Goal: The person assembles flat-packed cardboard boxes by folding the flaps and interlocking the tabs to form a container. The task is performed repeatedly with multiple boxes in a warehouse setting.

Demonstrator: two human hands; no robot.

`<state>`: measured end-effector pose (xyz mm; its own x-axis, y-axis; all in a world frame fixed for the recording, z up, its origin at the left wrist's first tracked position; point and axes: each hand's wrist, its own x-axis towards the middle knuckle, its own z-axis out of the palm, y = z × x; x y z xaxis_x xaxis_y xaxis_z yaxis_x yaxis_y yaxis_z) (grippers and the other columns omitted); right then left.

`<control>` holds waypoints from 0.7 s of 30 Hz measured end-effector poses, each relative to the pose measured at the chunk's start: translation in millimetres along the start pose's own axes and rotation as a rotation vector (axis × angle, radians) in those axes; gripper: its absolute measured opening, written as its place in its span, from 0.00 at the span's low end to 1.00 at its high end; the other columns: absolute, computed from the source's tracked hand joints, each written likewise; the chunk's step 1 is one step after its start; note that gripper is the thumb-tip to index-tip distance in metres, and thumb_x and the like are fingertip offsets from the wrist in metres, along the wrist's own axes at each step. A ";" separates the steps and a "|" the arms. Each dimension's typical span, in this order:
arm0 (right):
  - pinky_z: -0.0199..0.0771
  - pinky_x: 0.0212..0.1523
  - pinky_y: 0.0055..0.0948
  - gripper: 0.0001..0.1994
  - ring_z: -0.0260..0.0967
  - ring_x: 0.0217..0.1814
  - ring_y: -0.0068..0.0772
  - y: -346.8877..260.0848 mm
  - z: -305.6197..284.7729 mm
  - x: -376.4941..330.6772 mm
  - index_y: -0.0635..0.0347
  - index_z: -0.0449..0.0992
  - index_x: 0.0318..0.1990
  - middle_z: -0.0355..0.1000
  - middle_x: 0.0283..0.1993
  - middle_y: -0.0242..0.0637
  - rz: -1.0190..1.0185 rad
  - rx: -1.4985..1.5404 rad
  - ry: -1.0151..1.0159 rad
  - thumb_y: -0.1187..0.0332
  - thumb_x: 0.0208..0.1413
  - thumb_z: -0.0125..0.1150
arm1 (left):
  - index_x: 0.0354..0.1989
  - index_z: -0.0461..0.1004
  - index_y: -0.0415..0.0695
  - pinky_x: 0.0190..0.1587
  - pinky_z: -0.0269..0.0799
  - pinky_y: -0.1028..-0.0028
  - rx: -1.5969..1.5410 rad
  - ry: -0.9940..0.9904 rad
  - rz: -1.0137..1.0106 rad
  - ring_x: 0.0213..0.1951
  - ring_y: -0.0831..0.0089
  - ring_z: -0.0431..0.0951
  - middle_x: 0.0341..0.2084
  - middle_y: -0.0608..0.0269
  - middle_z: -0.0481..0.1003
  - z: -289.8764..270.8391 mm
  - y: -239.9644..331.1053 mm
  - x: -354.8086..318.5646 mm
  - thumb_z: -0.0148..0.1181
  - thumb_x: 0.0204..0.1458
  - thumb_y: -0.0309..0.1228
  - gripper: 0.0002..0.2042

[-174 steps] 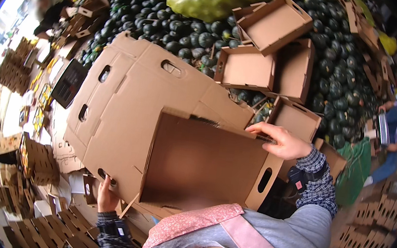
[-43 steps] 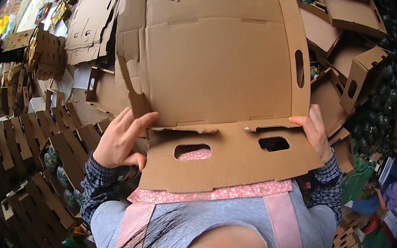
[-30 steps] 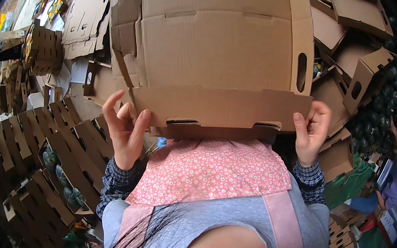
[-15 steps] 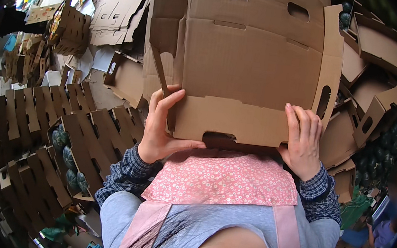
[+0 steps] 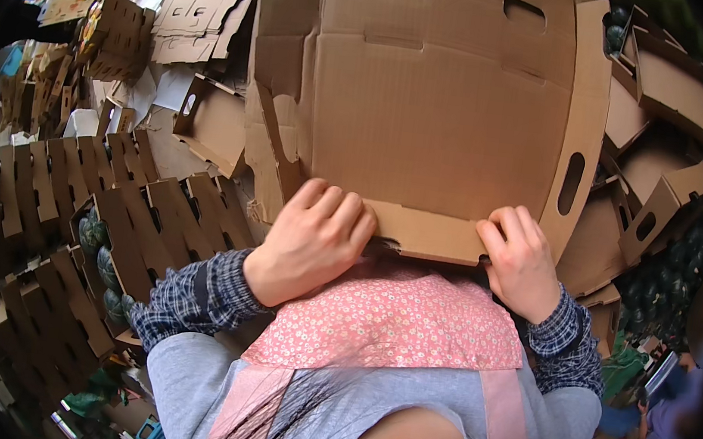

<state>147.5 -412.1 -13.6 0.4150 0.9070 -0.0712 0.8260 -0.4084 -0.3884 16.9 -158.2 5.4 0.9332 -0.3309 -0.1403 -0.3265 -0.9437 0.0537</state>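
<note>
In front of me lies a partly folded brown cardboard box (image 5: 431, 133), its near wall standing up close to my apron. My left hand (image 5: 310, 236) is closed over the left part of that near wall, knuckles up. Toward the wall's right end, my right hand (image 5: 520, 258) grips the same edge, with fingers curled over the top and the thumb below. The right side flap (image 5: 580, 133), with an oval handle hole, lies outward. On the left a side flap (image 5: 278, 137) stands partly raised. The far part with two handle slots lies spread out.
Rows of brown boxes (image 5: 51, 194) stand at left, some holding round green produce (image 5: 103, 265). Flat cardboard sheets (image 5: 202, 7) are stacked at the far left. Folded trays (image 5: 675, 83) pile up on the right beside dark green round produce (image 5: 681, 257). Another person (image 5: 677, 408) is at lower right.
My left hand has moved from the box's left corner inward along the near wall and closed over it. The near wall is folded more steeply. My right hand has curled tighter and shifted slightly lower.
</note>
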 end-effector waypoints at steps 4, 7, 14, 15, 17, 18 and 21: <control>0.72 0.41 0.39 0.13 0.65 0.41 0.45 5.5 1.7 -7.6 0.63 0.72 0.36 0.65 0.35 0.42 -0.015 0.153 -0.154 0.79 0.38 0.57 | 0.31 0.68 0.41 0.35 0.74 0.67 -0.380 -0.179 0.190 0.33 0.62 0.77 0.27 0.58 0.72 19.0 -21.1 5.2 0.55 0.46 0.29 0.06; 0.72 0.44 0.37 0.15 0.66 0.44 0.46 14.7 -26.0 -6.9 0.63 0.73 0.41 0.68 0.37 0.41 -0.153 0.371 -0.313 0.75 0.42 0.62 | 0.51 0.68 0.39 0.44 0.73 0.66 -0.493 -0.255 0.302 0.38 0.56 0.76 0.35 0.53 0.74 -0.3 -30.1 -0.4 0.56 0.50 0.31 0.19; 0.64 0.32 0.18 0.17 0.64 0.32 0.17 100.1 -73.2 -14.4 0.62 0.66 0.50 0.65 0.30 0.29 0.498 0.542 0.549 0.69 0.56 0.63 | 0.47 0.67 0.36 0.25 0.69 0.79 -0.706 0.473 -0.848 0.28 0.80 0.76 0.30 0.59 0.76 3.1 -104.9 -10.0 0.67 0.52 0.37 0.22; 0.63 0.31 0.16 0.19 0.62 0.32 0.14 117.9 -60.5 -8.6 0.62 0.64 0.53 0.64 0.29 0.28 0.487 0.633 0.521 0.68 0.58 0.62 | 0.45 0.66 0.36 0.23 0.68 0.80 -0.815 0.358 -0.904 0.25 0.81 0.75 0.26 0.58 0.76 4.5 -108.0 -9.3 0.67 0.52 0.39 0.22; 0.64 0.29 0.16 0.23 0.65 0.28 0.16 115.3 -51.9 3.9 0.63 0.58 0.57 0.69 0.30 0.28 0.607 0.906 0.298 0.69 0.59 0.60 | 0.44 0.64 0.34 0.22 0.70 0.75 -0.944 0.161 -0.938 0.20 0.74 0.77 0.18 0.54 0.75 8.1 -105.6 -3.7 0.67 0.51 0.40 0.24; 0.64 0.28 0.16 0.23 0.65 0.27 0.16 107.9 -47.7 10.2 0.64 0.56 0.58 0.71 0.32 0.31 0.548 0.914 0.310 0.71 0.59 0.58 | 0.45 0.63 0.33 0.23 0.71 0.72 -0.861 0.246 -0.870 0.20 0.68 0.77 0.17 0.52 0.75 15.0 -102.4 -0.5 0.67 0.51 0.38 0.24; 0.67 0.29 0.18 0.25 0.68 0.28 0.19 93.3 -11.5 17.9 0.64 0.53 0.61 0.75 0.38 0.38 0.391 0.775 0.548 0.78 0.58 0.51 | 0.46 0.61 0.34 0.19 0.68 0.67 -0.558 0.439 -0.708 0.16 0.60 0.74 0.14 0.52 0.72 35.1 -96.5 8.5 0.65 0.50 0.32 0.23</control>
<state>236.3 -435.1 -40.5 0.8800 0.4738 0.0340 0.2033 -0.3109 -0.9284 51.0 -70.1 -35.7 0.8949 0.4432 0.0523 0.3373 -0.7485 0.5709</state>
